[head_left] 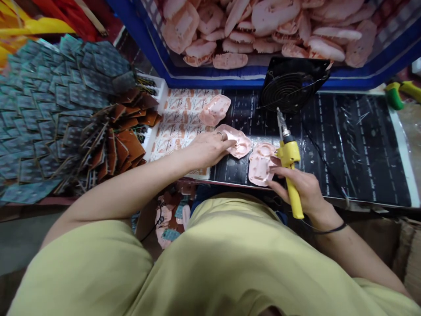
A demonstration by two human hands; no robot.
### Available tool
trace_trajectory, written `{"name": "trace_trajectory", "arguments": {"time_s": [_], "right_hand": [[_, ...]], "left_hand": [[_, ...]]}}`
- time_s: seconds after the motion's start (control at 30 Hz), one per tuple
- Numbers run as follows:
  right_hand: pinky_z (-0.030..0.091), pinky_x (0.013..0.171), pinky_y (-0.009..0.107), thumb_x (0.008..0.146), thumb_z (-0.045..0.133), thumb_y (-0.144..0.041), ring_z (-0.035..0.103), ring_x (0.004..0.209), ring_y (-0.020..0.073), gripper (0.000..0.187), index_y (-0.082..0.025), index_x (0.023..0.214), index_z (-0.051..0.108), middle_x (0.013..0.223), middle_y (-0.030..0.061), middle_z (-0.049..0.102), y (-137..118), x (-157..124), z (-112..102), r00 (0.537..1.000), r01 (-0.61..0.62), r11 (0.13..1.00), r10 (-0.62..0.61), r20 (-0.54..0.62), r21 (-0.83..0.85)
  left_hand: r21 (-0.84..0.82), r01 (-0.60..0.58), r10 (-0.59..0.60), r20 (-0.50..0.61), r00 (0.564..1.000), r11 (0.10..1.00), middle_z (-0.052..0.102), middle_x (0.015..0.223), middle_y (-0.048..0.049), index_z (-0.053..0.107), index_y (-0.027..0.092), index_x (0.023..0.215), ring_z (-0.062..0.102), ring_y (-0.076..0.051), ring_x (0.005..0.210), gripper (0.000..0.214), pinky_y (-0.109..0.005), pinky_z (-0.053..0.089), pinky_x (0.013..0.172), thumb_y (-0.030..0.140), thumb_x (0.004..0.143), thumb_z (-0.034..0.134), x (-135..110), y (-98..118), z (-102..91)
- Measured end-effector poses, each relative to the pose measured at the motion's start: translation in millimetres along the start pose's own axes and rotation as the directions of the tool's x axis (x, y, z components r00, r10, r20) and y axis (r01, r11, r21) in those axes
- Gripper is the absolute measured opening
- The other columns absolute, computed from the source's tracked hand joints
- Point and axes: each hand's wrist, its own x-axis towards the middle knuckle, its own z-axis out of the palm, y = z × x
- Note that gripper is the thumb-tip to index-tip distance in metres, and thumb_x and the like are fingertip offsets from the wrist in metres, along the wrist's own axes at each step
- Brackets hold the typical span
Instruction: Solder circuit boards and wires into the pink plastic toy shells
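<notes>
My right hand point(304, 186) is wrapped round a yellow soldering gun point(289, 153), whose metal tip points up and away. The thumb and a finger of that hand also reach the edge of a pink plastic shell point(259, 169) lying with its inside up. My left hand point(212, 147) is closed, with its fingertips on a second pink shell point(241, 142) just to the left; whatever lies under the fingertips is hidden. Farther back, a third pink shell point(215, 109) rests on a printed sheet point(184, 103).
A blue crate point(210, 82) full of pink shells stands at the back, with a black fan point(292, 85) before it. At left, green circuit boards point(42, 109) are heaped beside brown boards point(128, 147). Green-yellow handled pliers point(394, 94) lie at right. A cable crosses the black mat point(358, 153).
</notes>
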Motion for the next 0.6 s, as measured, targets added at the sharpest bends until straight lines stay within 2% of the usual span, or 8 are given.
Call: {"name": "trace_trajectory", "arguments": {"time_s": [0.1, 0.2, 0.27, 0.33, 0.37, 0.43, 0.53, 0.6], "right_hand": [[0.059, 0.083, 0.033, 0.090, 0.064, -0.010, 0.075, 0.082, 0.0170, 0.034, -0.024, 0.120, 0.064, 0.100, 0.0028, 0.078, 16.3, 2.7, -5.1, 0.999, 0.039, 0.999, -0.039, 0.002, -0.030], [0.053, 0.106, 0.047, 0.087, 0.061, -0.006, 0.074, 0.100, 0.0217, 0.036, -0.024, 0.118, 0.063, 0.109, 0.0054, 0.078, 28.0, 7.3, -4.5, 0.989, 0.109, 0.993, -0.105, 0.102, -0.033], [0.052, 0.108, 0.047, 0.088, 0.064, -0.008, 0.073, 0.105, 0.0223, 0.036, -0.024, 0.120, 0.062, 0.113, 0.0068, 0.077, 27.1, 9.9, -2.5, 0.982, 0.134, 0.991, -0.129, 0.138, -0.027], [0.055, 0.101, 0.043, 0.089, 0.070, -0.013, 0.074, 0.102, 0.0216, 0.035, -0.024, 0.121, 0.060, 0.112, 0.0068, 0.077, 21.6, 11.2, -0.6, 0.983, 0.134, 0.990, -0.128, 0.135, -0.035], [0.056, 0.098, 0.041, 0.089, 0.073, -0.017, 0.074, 0.101, 0.0216, 0.036, -0.025, 0.122, 0.060, 0.111, 0.0065, 0.077, 18.6, 11.6, 0.0, 0.983, 0.135, 0.990, -0.129, 0.130, -0.037], [0.057, 0.093, 0.040, 0.089, 0.077, -0.021, 0.074, 0.104, 0.0224, 0.040, -0.025, 0.125, 0.060, 0.111, 0.0062, 0.077, 14.5, 12.3, 0.9, 0.984, 0.144, 0.989, -0.141, 0.111, -0.022], [0.058, 0.095, 0.041, 0.087, 0.081, -0.025, 0.072, 0.114, 0.0258, 0.045, -0.025, 0.127, 0.059, 0.117, 0.0088, 0.076, 14.2, 14.5, 1.9, 0.988, 0.147, 0.989, -0.147, 0.048, -0.003], [0.058, 0.099, 0.044, 0.085, 0.083, -0.028, 0.071, 0.117, 0.0286, 0.049, -0.023, 0.127, 0.059, 0.117, 0.0107, 0.076, 15.8, 15.8, 3.3, 0.990, 0.136, 0.991, -0.136, 0.026, 0.003]], "left_hand": [[-0.054, 0.040, -0.043, -0.041, 0.998, 0.998, 0.076, 0.109, -0.0149, 0.073, 0.016, 0.125, 0.074, -0.030, 0.100, 0.035, -0.039, 0.059, 0.082, 0.027, 0.107, 0.045, 6.6, 9.9, 8.9], [-0.120, 0.025, -0.039, -0.116, 0.992, 0.992, 0.077, 0.109, -0.0157, 0.076, 0.013, 0.115, 0.074, -0.029, 0.103, 0.034, -0.040, 0.060, 0.089, 0.025, 0.107, 0.045, 15.0, 20.5, 17.7], [-0.189, 0.000, -0.031, -0.163, 0.986, 0.982, 0.078, 0.110, -0.0152, 0.076, 0.013, 0.113, 0.074, -0.027, 0.105, 0.033, -0.039, 0.060, 0.094, 0.026, 0.107, 0.046, 19.4, 26.1, 18.1], [-0.249, -0.034, -0.013, -0.188, 0.982, 0.968, 0.077, 0.115, -0.0141, 0.075, 0.015, 0.118, 0.073, -0.025, 0.110, 0.030, -0.036, 0.060, 0.095, 0.025, 0.106, 0.050, 22.1, 25.9, 10.8], [-0.268, -0.034, -0.015, -0.180, 0.983, 0.963, 0.076, 0.120, -0.0132, 0.074, 0.016, 0.123, 0.072, -0.025, 0.113, 0.030, -0.035, 0.060, 0.096, 0.024, 0.104, 0.053, 22.9, 22.2, 4.3], [-0.252, 0.058, -0.090, -0.117, 0.989, 0.966, 0.072, 0.131, -0.0105, 0.071, 0.020, 0.132, 0.071, -0.025, 0.118, 0.035, -0.037, 0.059, 0.098, 0.019, 0.102, 0.054, 23.9, 5.9, -11.7], [-0.114, 0.270, -0.269, 0.022, 0.963, 0.956, 0.058, 0.153, -0.0077, 0.064, 0.026, 0.144, 0.064, -0.030, 0.129, 0.049, -0.045, 0.055, 0.104, 0.010, 0.101, 0.047, 24.9, -35.9, -29.8], [-0.055, 0.285, -0.278, 0.105, 0.955, 0.957, 0.043, 0.166, -0.0078, 0.053, 0.026, 0.154, 0.054, -0.029, 0.140, 0.061, -0.046, 0.050, 0.112, 0.003, 0.098, 0.047, 26.3, -65.3, -30.9]]}}
